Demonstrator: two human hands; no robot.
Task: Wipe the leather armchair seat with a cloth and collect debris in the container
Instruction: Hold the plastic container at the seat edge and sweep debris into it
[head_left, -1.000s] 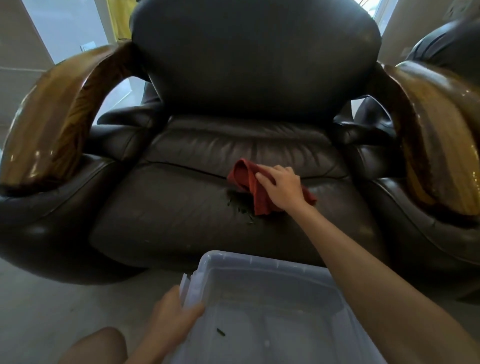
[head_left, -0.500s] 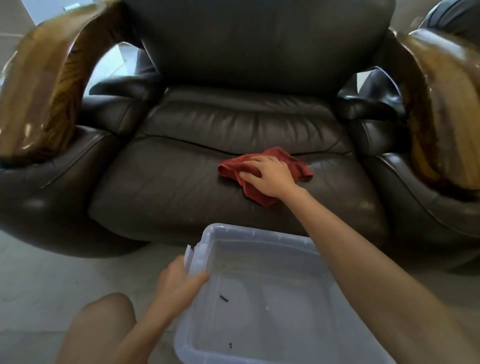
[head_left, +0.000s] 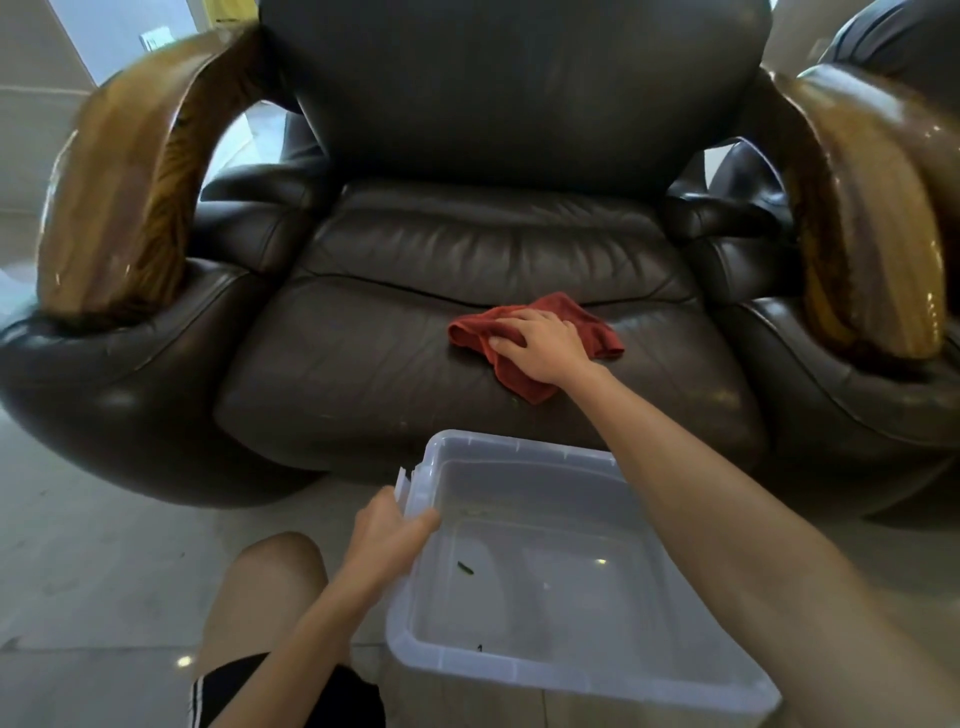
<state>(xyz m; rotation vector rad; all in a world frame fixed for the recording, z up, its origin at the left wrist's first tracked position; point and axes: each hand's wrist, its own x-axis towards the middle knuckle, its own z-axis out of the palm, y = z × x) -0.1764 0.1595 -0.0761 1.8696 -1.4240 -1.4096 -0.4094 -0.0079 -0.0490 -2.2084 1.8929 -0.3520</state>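
A dark brown leather armchair fills the view, its seat cushion (head_left: 363, 364) in front of me. A crumpled red cloth (head_left: 597, 332) lies on the right half of the seat, and my right hand (head_left: 540, 348) presses down on it with fingers spread. Below the seat's front edge sits a clear plastic container (head_left: 571, 680), tilted toward the chair. My left hand (head_left: 387, 535) grips its left rim, thumb inside. A small dark bit of debris (head_left: 465, 569) and a tiny speck (head_left: 479, 648) lie on the container's bottom.
Glossy wooden armrests rise at the left (head_left: 119, 202) and right (head_left: 872, 218) of the chair. A second dark leather seat (head_left: 904, 41) shows at the top right. My bare knee (head_left: 270, 587) is at the bottom left over a pale tiled floor (head_left: 88, 571).
My right hand has slid the cloth across the seat toward the right, covering the dark debris seen earlier by the cloth. The view shifted; my left hand keeps hold of the container's rim.
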